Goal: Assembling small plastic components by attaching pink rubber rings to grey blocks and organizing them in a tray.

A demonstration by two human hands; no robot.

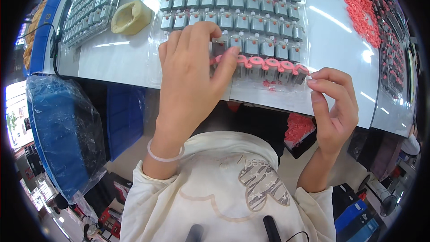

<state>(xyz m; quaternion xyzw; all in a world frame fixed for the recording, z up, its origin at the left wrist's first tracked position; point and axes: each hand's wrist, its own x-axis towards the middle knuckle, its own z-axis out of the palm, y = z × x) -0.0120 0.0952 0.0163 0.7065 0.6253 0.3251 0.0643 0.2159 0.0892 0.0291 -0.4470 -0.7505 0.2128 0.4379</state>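
Fingers (331,89), right hand (339,114): parted from thumb, just right of the pink caps (271,64), ranged left-to-right along near edge of tray (306,27). Left hand (188,69): thumb and index parted over caps' left portion.

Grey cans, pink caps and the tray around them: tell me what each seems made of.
Grey cans: probably metal, smooth and satin, judging by their even grey sheen.
Pink caps: likely moulded plastic, possibly rubber; opaque, uniform colour.
Tray: apparently thin, glossy plastic; see-through, with bright highlights.

White table (121,65) under two clear trays (304,49), a yellowish pot (136,28), loose pink pieces (354,2)
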